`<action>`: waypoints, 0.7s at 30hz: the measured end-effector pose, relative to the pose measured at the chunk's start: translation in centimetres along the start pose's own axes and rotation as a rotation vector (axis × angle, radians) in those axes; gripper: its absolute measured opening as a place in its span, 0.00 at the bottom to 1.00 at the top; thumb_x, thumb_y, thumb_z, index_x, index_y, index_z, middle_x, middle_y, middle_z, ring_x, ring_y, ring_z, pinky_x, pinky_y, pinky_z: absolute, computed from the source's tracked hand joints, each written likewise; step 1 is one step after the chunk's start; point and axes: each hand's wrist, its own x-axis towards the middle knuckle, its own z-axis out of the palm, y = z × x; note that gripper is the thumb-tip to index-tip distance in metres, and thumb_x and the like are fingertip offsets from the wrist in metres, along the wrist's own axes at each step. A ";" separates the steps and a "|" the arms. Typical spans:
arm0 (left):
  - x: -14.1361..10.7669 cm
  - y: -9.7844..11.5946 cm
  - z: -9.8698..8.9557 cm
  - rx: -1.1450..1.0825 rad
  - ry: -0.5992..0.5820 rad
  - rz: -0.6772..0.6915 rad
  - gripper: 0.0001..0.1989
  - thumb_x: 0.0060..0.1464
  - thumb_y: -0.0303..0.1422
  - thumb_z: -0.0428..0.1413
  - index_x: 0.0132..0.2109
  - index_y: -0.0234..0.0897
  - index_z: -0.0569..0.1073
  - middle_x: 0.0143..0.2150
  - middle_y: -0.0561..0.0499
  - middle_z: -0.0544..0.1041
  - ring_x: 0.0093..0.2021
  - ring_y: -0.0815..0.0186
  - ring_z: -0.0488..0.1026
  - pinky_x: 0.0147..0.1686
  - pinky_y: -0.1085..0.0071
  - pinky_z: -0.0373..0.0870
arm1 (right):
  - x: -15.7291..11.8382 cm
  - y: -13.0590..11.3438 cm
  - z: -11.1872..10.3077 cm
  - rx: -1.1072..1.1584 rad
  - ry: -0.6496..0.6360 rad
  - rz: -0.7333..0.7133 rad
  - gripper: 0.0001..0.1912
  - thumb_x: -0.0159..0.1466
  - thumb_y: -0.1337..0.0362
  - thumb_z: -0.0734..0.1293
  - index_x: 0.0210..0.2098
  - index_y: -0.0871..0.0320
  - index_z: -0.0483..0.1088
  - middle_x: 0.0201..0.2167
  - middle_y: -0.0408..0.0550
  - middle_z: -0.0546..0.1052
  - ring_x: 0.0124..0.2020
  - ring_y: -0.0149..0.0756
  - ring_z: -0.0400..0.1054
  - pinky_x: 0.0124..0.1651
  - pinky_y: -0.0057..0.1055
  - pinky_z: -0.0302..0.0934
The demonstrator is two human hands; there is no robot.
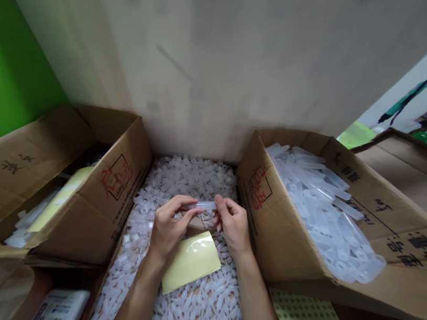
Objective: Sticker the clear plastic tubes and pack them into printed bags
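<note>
Clear plastic tube is being held level between both hands, left hand and right hand each pinching one end, above the middle box of small white caps, probably so both ends are staying reachable.

Two hands: left hand, right hand, sharing 1 clear tube. Three cardboard boxes: at 9, 6, 3 o'clock. One yellow sheet; loose plastic parts too many to count.
</note>
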 end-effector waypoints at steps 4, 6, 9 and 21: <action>0.0 -0.1 0.1 -0.007 0.014 0.006 0.05 0.58 0.31 0.65 0.41 0.38 0.80 0.39 0.49 0.83 0.38 0.64 0.80 0.41 0.70 0.77 | -0.1 -0.3 0.0 0.068 0.028 0.009 0.27 0.62 0.39 0.70 0.25 0.58 0.72 0.17 0.42 0.71 0.16 0.29 0.60 0.19 0.25 0.54; 0.0 -0.2 0.0 -0.008 0.037 -0.009 0.05 0.58 0.32 0.65 0.42 0.38 0.80 0.39 0.49 0.83 0.38 0.64 0.80 0.41 0.70 0.77 | -0.2 -0.6 0.1 0.173 0.009 -0.026 0.20 0.58 0.46 0.76 0.38 0.57 0.76 0.31 0.45 0.78 0.24 0.32 0.68 0.24 0.26 0.62; 0.0 -0.4 0.0 -0.005 0.062 -0.023 0.05 0.58 0.32 0.65 0.41 0.38 0.80 0.39 0.49 0.82 0.38 0.64 0.80 0.41 0.70 0.77 | -0.3 -0.9 0.1 0.236 -0.043 -0.061 0.24 0.54 0.56 0.80 0.47 0.53 0.75 0.45 0.48 0.79 0.32 0.35 0.72 0.30 0.28 0.67; 0.0 0.3 0.1 0.019 -0.040 0.055 0.04 0.58 0.30 0.65 0.41 0.37 0.81 0.39 0.48 0.83 0.39 0.64 0.80 0.40 0.70 0.77 | 0.2 0.2 0.1 -0.035 0.040 -0.062 0.23 0.64 0.41 0.68 0.35 0.57 0.74 0.18 0.37 0.63 0.18 0.30 0.56 0.20 0.26 0.51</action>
